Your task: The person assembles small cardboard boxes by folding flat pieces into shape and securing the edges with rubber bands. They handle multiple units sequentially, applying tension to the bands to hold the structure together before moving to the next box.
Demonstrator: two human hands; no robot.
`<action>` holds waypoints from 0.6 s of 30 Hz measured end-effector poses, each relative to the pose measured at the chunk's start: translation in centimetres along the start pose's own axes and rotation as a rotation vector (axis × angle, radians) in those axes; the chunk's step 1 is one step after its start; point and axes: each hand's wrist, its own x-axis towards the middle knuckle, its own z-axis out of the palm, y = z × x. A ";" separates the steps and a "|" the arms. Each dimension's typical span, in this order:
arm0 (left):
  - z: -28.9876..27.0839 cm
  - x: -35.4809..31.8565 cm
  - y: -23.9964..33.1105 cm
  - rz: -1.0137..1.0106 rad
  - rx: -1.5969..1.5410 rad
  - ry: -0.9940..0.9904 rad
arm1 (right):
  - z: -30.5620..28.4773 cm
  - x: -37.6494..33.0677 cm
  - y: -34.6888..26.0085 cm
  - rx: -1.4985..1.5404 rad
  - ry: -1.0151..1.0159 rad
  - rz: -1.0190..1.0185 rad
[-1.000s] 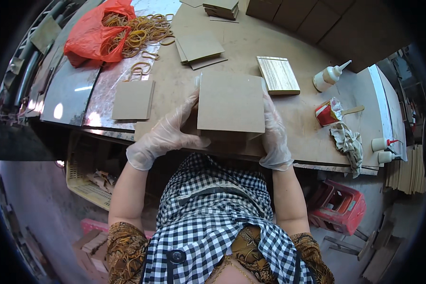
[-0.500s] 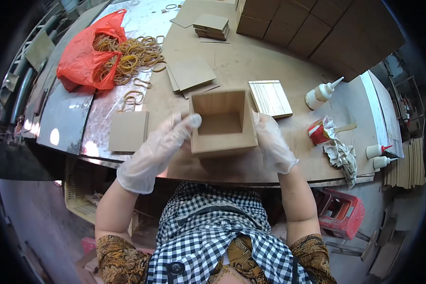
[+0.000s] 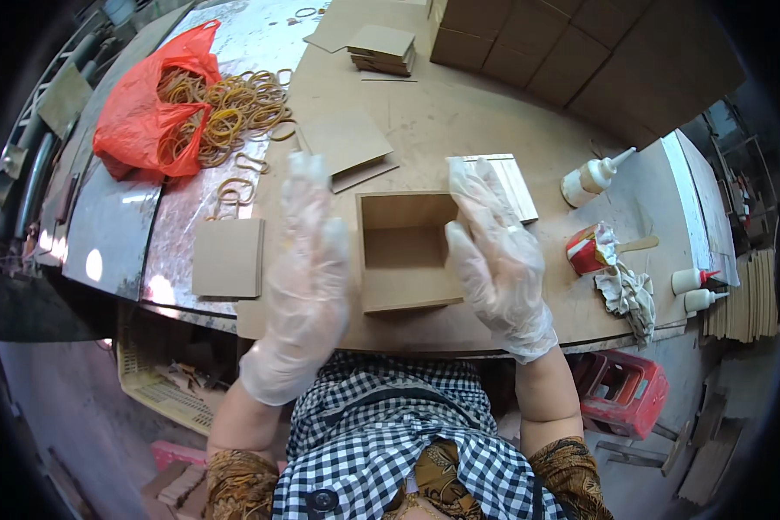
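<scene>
While smooth square boards (image 3: 227, 257) lie left of the open-topped brown box (image 3: 407, 286), my left hand (image 3: 307, 282), gloved in wrinkled clear plastic, stands flat and empty just beside it. The box sits near the front edge of the table (image 3: 442, 113), bare surface beyond it; my right hand (image 3: 501, 264), loosely open, overlaps its right wall, touching or not I cannot tell, and a pale grained panel (image 3: 517, 188) lies past its far right corner.

box (image 3: 407, 286) left of bottles (image 3: 586, 184)
</scene>
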 end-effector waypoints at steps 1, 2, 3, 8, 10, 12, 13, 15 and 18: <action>0.8 0.2 0.8 0.016 0.024 -0.010 | 0.3 0.0 0.2 0.007 -0.014 -0.019; 0.9 0.5 2.2 -0.048 0.002 -0.077 | 0.7 0.2 0.4 0.011 -0.030 -0.035; 1.1 0.8 3.2 -0.113 -0.021 -0.143 | 0.9 0.3 0.5 0.014 -0.047 -0.051; 2.1 0.4 3.0 -0.121 -0.074 -0.140 | 1.1 0.7 0.1 -0.026 -0.110 -0.066; 2.2 0.5 3.2 -0.142 -0.056 -0.135 | 1.4 0.6 0.2 -0.041 -0.112 -0.068; 2.4 0.3 3.0 -0.128 -0.021 -0.135 | 1.8 0.4 0.3 -0.034 -0.103 -0.064; 2.4 0.5 2.5 -0.099 0.002 -0.134 | 1.8 0.4 0.3 -0.039 -0.101 -0.066; 2.7 -0.1 2.3 -0.085 0.004 -0.128 | 1.7 0.2 0.3 -0.049 -0.096 -0.071; 3.0 -0.1 2.1 -0.078 -0.014 -0.100 | 1.8 -0.1 1.0 -0.029 -0.079 -0.101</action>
